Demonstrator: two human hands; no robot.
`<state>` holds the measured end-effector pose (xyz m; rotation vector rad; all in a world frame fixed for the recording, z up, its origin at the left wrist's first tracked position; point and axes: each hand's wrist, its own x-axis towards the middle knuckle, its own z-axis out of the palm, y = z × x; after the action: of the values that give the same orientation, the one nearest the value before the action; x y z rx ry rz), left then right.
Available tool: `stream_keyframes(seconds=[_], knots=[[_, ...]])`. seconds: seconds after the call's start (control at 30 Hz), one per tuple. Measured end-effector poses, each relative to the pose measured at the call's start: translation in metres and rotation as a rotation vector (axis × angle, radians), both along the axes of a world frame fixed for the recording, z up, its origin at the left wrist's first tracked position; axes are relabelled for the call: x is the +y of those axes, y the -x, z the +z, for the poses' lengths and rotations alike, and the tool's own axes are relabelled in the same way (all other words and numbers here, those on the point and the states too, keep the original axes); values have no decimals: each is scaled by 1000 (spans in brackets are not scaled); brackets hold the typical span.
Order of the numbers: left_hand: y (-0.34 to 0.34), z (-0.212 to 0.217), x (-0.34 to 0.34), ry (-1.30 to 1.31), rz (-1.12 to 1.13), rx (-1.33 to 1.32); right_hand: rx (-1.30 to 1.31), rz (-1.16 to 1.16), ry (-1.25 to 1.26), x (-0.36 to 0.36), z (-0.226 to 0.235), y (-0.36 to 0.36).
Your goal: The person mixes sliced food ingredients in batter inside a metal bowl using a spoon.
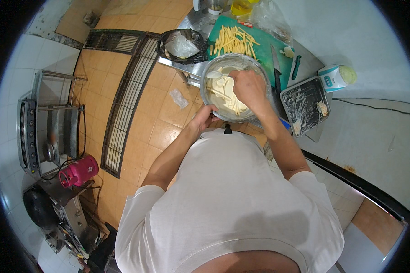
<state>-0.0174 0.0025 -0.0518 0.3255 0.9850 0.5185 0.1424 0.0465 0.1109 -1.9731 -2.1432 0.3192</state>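
A round metal mixing bowl (205, 93) stands at the near edge of the metal table, with pale creamy batter (223, 86) and several pale sticks inside. My left hand (204, 117) grips the bowl's near left rim, thumb on top. Over the bowl, my right hand (249, 89) is closed round the handle of a spoon (215, 74), whose pale head points left above the batter. Just beyond the bowl lies a green cutting board (218, 28), and a heap of cut yellowish sticks (234, 42) rests on it.
A large knife (276, 68) and a green-handled knife (296, 67) lie right of the bowl. Nearby are a smeared dark tray (305, 102), a kitchen scale (332, 78) and a black plastic bag (166, 41). A pink gas cylinder (79, 171) stands on the floor at left.
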Motion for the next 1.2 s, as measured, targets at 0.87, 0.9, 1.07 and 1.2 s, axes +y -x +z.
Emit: stream_keyframes(seconds=[0.87,0.9,1.07,1.2], knots=[[0,-9,1,-1,0,-12,68,61,-37,2,-4,4],[0,-9,1,-1,-3,-14,68,61,-36,1,-5,3],[1,-5,2,8,-12,-12,84,56,-58,0,-8,1],[2,-6,1,2,12,29,53,43,-2,4,-34,-3]])
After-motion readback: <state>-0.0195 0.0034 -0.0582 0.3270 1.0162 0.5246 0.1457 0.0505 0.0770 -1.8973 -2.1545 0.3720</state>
